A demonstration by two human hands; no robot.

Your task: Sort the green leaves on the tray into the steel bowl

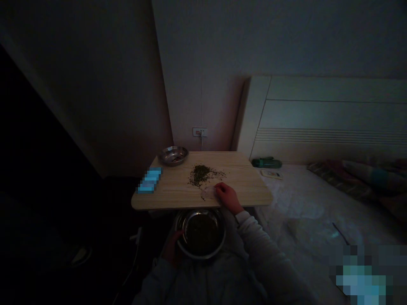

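Grains, small and dark green, lie in a loose heap [199, 173] on a pale wood-grain tabletop [246, 182], just beyond and to the left of the right hand's fingertips, near them but apart from the densest part. A few strays reach nearer, just left of those fingers, beside a faint, translucent, rounded shape [209, 193] that seems to meet the fingertips; it is too dim to tell what it is. The right hand [227, 197] reaches forward over the table's near edge, its forearm in a light grey sleeve [263, 241] slanting up and leftward, the fingers curled with the tips drawn together and angled left; whether they pinch the translucent shape cannot be told. Below and to the left of these fingers, a wide silver metal bowl [203, 256] rests in the lap, dark contents inside. The left hand [172, 245] grips it by the left side of its rim, that forearm rising from below. The heap is densest at its left, and its thin scatter runs off rightward, so its longer spread goes roughly across the table; the bowl is round, with no long axis, its mouth facing upward. Farther from the right fingertips, toward the table's far left corner, sits a shallow silver metal dish [163, 158], and nearer, by the left edge, a blue blurred-out rectangle [150, 180].
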